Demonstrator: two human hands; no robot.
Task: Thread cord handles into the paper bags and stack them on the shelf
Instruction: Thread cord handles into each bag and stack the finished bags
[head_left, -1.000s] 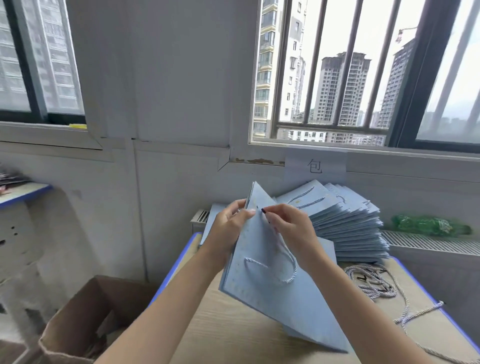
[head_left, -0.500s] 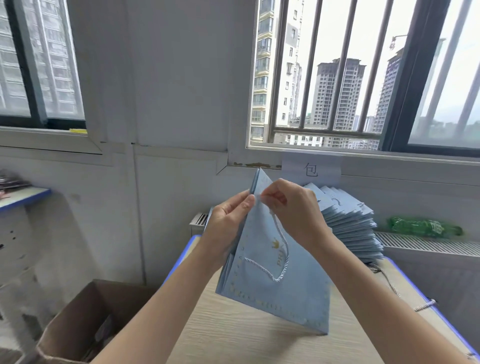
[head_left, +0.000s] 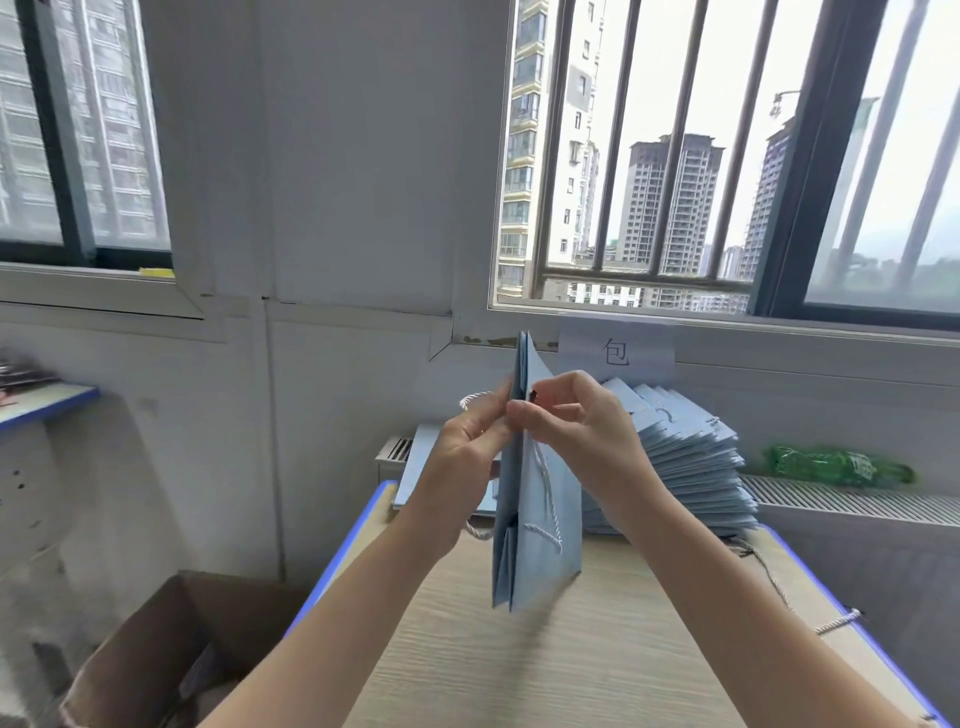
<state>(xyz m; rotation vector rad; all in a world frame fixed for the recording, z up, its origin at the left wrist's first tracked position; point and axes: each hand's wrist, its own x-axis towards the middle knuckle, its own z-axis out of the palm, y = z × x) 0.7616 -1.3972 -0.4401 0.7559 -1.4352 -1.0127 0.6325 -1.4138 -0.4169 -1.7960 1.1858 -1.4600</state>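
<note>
I hold a flat light-blue paper bag (head_left: 540, 561) upright and edge-on above the table, its top pointing up. My left hand (head_left: 470, 441) pinches the bag's upper edge from the left, and a loop of white cord (head_left: 475, 399) sticks out beside its fingers. My right hand (head_left: 576, 426) pinches the cord's dark tip at the bag's upper right face. A white cord handle (head_left: 548, 512) hangs in a loop down the bag's right side. Behind my hands sits a fanned stack of light-blue bags (head_left: 685, 467).
The wooden table (head_left: 545, 665) has blue edges. Loose cords (head_left: 779, 587) lie at its right side. An open cardboard box (head_left: 171, 654) stands on the floor at the left. A green bottle (head_left: 836, 465) lies on the radiator under the barred window.
The bag has turned from facing me to edge-on and risen slightly. Both hands moved up with it, and a cord loop now shows on the left of the bag.
</note>
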